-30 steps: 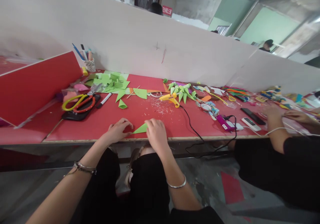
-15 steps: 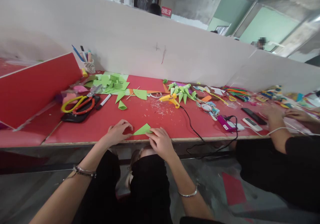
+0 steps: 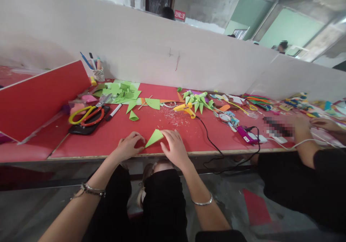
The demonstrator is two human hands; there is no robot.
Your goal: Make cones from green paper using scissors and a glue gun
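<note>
A wedge-shaped piece of green paper [image 3: 154,137] stands between my hands at the table's front edge, its narrow tip pointing down to the left. My left hand [image 3: 131,146] has curled fingers, with thumb and forefinger at that tip. At the wide upper right end, my right hand [image 3: 174,146] has its fingers on the paper, the thumb lower down and partly apart from it. Beyond my hands lies a small rolled green paper cone [image 3: 133,115]. A yellow glue gun [image 3: 185,109] rests farther back, and finished green cones [image 3: 199,100] are clustered behind it.
Scissors [image 3: 85,115] lie on a black phone [image 3: 81,128] at the left, beside a marker [image 3: 114,112]. Green paper scraps [image 3: 119,91] are heaped behind. A black cord runs from the glue gun to a purple power strip [image 3: 246,135]. A co-worker's hands [image 3: 301,124] are at the right.
The green paper's wide end has swung up, so it stands more upright than before. My right hand's fingers have moved up with it, and its thumb has come away. My left hand stays near the tip.
</note>
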